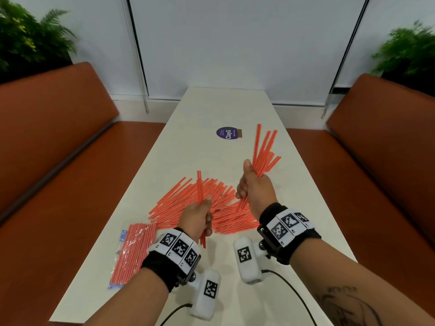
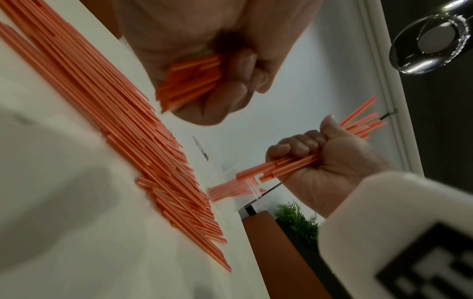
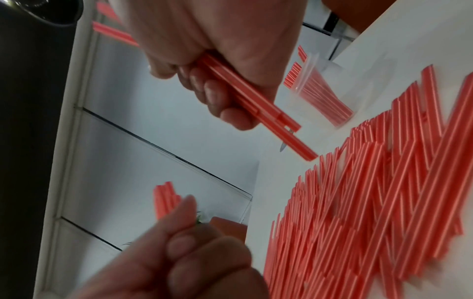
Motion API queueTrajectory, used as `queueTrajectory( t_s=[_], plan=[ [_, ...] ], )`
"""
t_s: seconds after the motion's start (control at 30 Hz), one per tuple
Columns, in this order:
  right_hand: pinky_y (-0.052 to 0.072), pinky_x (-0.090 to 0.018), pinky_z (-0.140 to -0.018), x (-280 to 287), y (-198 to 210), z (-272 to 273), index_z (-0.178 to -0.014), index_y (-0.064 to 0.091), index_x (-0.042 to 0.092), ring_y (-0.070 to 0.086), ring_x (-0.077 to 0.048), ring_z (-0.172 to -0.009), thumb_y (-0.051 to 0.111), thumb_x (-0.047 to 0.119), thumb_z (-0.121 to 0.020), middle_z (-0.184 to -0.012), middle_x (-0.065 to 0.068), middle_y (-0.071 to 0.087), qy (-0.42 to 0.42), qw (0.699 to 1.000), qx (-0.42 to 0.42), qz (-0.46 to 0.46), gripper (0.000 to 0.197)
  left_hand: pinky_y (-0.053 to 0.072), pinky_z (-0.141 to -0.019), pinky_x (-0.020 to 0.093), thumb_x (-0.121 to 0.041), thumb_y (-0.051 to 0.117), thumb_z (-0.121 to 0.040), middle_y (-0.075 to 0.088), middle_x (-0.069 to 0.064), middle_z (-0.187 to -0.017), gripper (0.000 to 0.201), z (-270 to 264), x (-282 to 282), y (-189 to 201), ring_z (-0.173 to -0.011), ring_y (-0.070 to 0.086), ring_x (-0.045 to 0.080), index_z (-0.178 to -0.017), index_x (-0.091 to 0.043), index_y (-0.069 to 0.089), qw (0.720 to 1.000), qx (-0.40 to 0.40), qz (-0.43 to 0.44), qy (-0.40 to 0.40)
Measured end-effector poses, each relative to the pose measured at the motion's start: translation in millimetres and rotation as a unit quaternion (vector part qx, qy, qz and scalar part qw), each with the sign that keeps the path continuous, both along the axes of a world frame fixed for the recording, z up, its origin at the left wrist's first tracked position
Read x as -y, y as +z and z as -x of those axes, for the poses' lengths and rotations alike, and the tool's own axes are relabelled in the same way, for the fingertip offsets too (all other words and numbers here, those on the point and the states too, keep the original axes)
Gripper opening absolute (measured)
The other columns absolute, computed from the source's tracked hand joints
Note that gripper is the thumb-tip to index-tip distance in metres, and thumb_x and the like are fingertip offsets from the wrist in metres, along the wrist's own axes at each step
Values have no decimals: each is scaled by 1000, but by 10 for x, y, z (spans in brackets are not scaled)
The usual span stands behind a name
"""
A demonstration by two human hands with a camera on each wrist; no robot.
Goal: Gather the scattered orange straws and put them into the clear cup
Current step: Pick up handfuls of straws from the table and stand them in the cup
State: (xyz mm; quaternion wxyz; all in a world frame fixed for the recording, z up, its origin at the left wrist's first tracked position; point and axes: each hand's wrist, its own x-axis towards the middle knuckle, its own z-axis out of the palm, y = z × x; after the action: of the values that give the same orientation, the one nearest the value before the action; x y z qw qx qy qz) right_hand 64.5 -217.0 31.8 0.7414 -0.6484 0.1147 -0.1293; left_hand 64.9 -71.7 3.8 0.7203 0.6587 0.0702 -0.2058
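Left hand (image 1: 196,218): fist curled round a few straws, ends sticking out at 12 and 6 o'clock, held above the pile.
Right hand (image 1: 255,184): fingers wrapped tight on a thicker bunch (image 1: 264,152) that fans out toward 1 o'clock, lifted off the table (image 1: 211,109).
Pile (image 1: 188,201): loose orange straws spread flat on the table, under and between both hands.
Bag (image 1: 134,250): clear packet of straws at 8 o'clock from the pile, by the table's left edge.
Sticker (image 1: 227,133): round, purple, at 12 o'clock beyond the pile.
Cup: not seen in any view.
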Motion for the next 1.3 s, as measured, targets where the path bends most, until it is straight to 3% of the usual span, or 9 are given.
queueTrajectory(
  t_s=[0.17,0.33,0.53,0.63,0.7,0.77,0.87,1.07,1.3],
  plan=[
    [44,-48,-89,-29,13,18,-36,45,24,52,-16,-49,40,54,-92,-41,5,48,-3,1000,4,-16,63,34,-36,17,-18,47,-94,68,11,-72,16,9,74,0,-27,32,5,-85,-8,57,998,-39,-20,-50],
    [41,-29,-66,-120,-14,125,-53,40,14,44,-15,-57,37,51,-93,-56,-2,43,-5,994,-26,102,55,34,-33,13,-20,42,-97,61,7,-47,28,22,210,75,-24,33,5,-71,-8,44,992,-86,46,-78],
    [51,-38,-64,-150,-166,211,-49,45,14,47,-21,-52,47,54,-87,-49,-5,43,52,982,-64,167,55,33,-33,16,-24,45,-96,36,0,-43,31,40,240,211,-27,32,7,-72,-5,52,995,-60,24,-71],
    [37,-29,-55,-85,-161,218,-57,45,9,38,-18,-48,45,53,-89,-51,-8,37,60,976,-72,198,55,43,-45,25,-24,45,-95,66,5,-69,25,39,140,339,-50,58,21,-101,-7,63,991,55,-95,-78],
    [38,-28,-59,-44,-181,216,-50,46,7,41,-22,-51,42,51,-92,-55,-14,42,84,971,-78,211,61,51,-77,36,-26,43,-96,71,3,-97,23,27,72,455,-93,64,31,-103,-17,63,968,199,-150,-3],
    [43,-29,-67,-46,-224,233,-42,47,7,46,-22,-51,41,50,-93,-52,-12,47,110,965,-95,217,67,43,-96,27,-27,40,-97,64,-4,-115,28,31,42,624,-112,56,14,-116,-21,59,934,327,-142,34],
    [45,-30,-67,-106,-276,247,-43,47,13,48,-17,-47,43,48,-93,-48,-6,49,145,961,-116,203,61,35,-92,10,-24,39,-97,56,-9,-127,35,-52,84,774,-117,48,2,-130,-23,49,891,428,-151,12],
    [41,-22,-50,-207,-171,253,-50,43,14,44,-17,-46,48,24,-94,-49,-4,47,192,954,-130,190,46,47,-95,35,-27,41,-96,64,-5,-117,29,-57,270,728,-109,58,12,-118,-22,60,845,468,-244,-79],
    [36,-24,-43,-63,-26,182,-66,39,13,34,-15,-41,43,29,-97,-50,-2,36,127,976,-82,159,35,37,-83,4,-21,42,-96,61,-13,-108,23,-170,418,634,-103,54,2,-108,-27,60,896,416,-144,-56]
  ],
)
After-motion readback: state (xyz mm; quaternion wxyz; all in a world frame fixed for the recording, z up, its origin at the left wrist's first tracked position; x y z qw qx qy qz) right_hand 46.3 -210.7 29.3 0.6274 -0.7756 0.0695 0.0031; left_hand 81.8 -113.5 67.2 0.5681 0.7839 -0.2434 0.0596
